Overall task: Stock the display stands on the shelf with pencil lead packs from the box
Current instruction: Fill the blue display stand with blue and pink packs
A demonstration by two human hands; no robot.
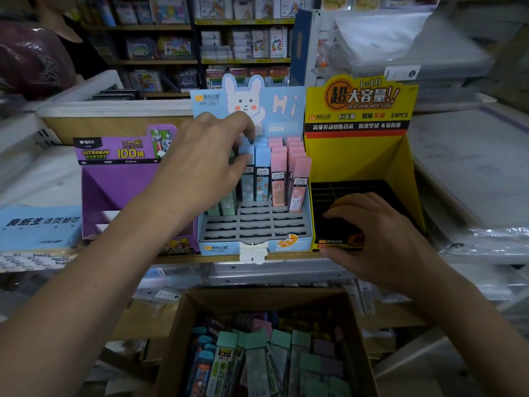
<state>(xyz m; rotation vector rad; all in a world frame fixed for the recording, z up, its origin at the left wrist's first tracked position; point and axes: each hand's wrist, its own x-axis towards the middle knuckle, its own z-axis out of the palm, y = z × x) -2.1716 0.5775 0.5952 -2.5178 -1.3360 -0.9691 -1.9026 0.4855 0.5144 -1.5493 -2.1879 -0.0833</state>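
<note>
The left hand [206, 167] was extended into the blue stand [286, 110] on the shelf [286, 257], its grip pinched on the cap of a blue pack [249, 152] in the rear rows, apparently to seat it upright in its slot. The right hand [380, 233] had its grip curled over the front lip of the yellow stand [360, 156], judged to be steadying it; no packs were visible in that stand. The front slots [254, 224] of the blue stand stood unfilled. Further packs [257, 359] lay loose in the box [183, 325] below the shelf, so stocking was judged well short of complete
</note>
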